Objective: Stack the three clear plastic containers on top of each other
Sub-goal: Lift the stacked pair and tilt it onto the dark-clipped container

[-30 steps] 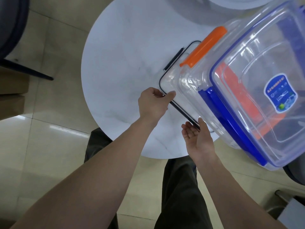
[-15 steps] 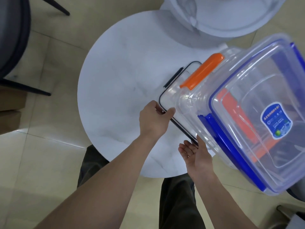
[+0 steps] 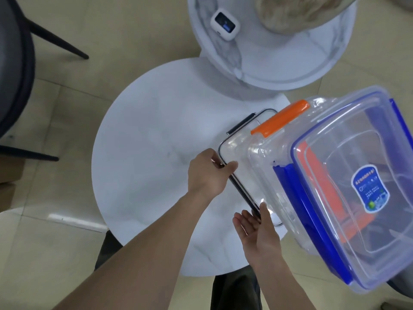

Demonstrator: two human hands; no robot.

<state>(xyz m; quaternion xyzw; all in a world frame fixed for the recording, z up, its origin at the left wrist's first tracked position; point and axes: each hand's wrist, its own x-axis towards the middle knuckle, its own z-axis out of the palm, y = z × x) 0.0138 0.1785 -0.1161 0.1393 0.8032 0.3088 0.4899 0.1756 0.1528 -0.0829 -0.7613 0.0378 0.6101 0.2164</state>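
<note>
Three clear plastic containers stand stacked on the right side of the round white table (image 3: 145,153). The lowest, a black-trimmed container (image 3: 234,144), carries an orange-handled container (image 3: 268,157). On top sits a blue-lidded container (image 3: 357,171) with a blue label. My left hand (image 3: 207,173) grips the near left corner of the black-trimmed container's rim. My right hand (image 3: 254,229) lies flat against the near edge of that same container, fingers apart, thumb on the rim. The stack leans toward me and hides the table's right side.
A second round white table (image 3: 279,63) stands behind, with a small white device (image 3: 224,23) and a grey bowl-like object (image 3: 297,12) on it. A dark chair (image 3: 20,74) stands at the far left. Tiled floor surrounds the tables.
The view has tilted up, showing the rear table and the device. Both hands stay on the lowest container's near edge, and the stack stays put.
</note>
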